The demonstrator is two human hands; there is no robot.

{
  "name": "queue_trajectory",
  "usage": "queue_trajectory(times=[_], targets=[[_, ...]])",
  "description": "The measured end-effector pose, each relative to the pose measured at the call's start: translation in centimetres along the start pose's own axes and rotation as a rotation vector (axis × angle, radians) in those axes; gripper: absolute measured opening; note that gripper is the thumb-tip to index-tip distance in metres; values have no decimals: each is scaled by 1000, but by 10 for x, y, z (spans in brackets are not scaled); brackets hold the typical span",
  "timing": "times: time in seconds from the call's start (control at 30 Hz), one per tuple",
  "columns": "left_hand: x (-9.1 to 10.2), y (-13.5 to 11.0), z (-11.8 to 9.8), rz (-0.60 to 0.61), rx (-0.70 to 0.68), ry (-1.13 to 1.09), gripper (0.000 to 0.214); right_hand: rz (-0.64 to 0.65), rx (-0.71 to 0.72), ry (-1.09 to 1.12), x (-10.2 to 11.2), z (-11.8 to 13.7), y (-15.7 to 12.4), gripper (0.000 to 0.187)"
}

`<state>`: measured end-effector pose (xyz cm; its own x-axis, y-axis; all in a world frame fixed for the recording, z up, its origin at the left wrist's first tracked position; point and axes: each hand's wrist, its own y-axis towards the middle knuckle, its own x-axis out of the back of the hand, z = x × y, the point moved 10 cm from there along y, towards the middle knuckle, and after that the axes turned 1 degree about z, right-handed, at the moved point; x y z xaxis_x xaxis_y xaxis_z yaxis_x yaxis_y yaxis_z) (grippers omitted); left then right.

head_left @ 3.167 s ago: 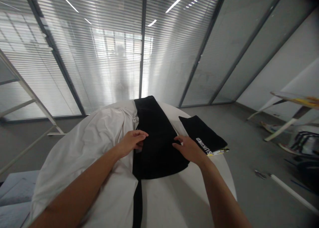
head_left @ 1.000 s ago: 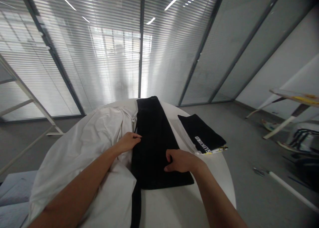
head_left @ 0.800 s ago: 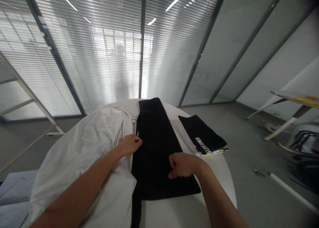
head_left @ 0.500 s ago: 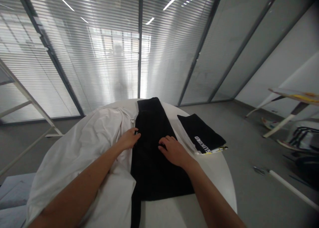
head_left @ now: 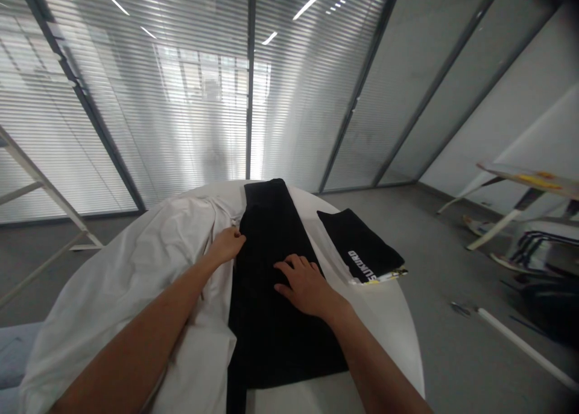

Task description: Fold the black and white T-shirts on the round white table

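Both hands are on a long black cloth [head_left: 271, 335] that lies flat down the middle of a round white table [head_left: 393, 329]. One end of the cloth is at the far rim and the other end is close to the person.

The right hand [head_left: 303, 284] lies open and flat on top of the black cloth, about halfway along it. Its fingers are spread a little and it holds nothing. The left hand [head_left: 226, 245] sits at the left edge of the black cloth, right where it meets a big white sheet [head_left: 136, 281]. Its fingers are bent, and I cannot tell if they pinch the cloth or only touch it.

The white sheet is crumpled. It covers the whole left side of the table and hangs over the rim. It touches the black cloth along that side.

On the right, just beside the black cloth, lies a flat black pack [head_left: 362, 251] in a clear bag. It has white letters on it, but they are turned around and too small to read for sure. A bit of yellow shows at its near corner.

Behind the table are glass walls with blinds [head_left: 203, 100]. A white ladder [head_left: 27, 166] leans on the left. On the right stands another table, and a white stick [head_left: 525, 347] lies on the gray floor.
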<state>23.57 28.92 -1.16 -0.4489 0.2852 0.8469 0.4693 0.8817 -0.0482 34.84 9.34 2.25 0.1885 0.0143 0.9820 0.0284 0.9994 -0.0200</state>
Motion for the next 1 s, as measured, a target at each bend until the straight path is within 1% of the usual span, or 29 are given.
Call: queue_trajectory(times=[0.17,0.27,0.33,0.37,0.47,0.53,0.6,0.7,0.77,0.9,0.93,0.97,1.0], targets=[[0,-9,-10,12,-21,79,26,93,30,75,2,1,-9,43],[0,-12,-11,-8,-9,67,40,123,89,155,7,3,-11,34],[-3,-12,-9,15,3,51,47,126,98,229,10,1,-8,27],[-5,-12,-9,39,0,54,47,109,86,259,11,-2,-6,27],[-12,-11,-10,122,-27,95,38,14,26,256,13,-12,2,35],[-12,-12,-11,155,-30,127,38,-8,3,188,7,-16,5,46],[-12,-16,-12,191,-33,152,38,32,-8,139,-3,-19,6,54],[-16,-23,-17,269,-85,159,37,94,1,137,-13,-22,5,53],[-17,-27,-18,284,-104,148,35,119,7,157,-13,-24,3,54],[-10,-30,-14,237,-77,164,30,144,18,175,-9,-22,-1,54],[-10,-31,-15,248,-92,163,29,147,29,178,-7,-21,-2,54],[-11,-34,-18,288,-118,150,29,148,43,182,-5,-19,-4,54],[-14,-38,-21,357,-148,125,30,150,61,189,-3,-16,-6,53]])
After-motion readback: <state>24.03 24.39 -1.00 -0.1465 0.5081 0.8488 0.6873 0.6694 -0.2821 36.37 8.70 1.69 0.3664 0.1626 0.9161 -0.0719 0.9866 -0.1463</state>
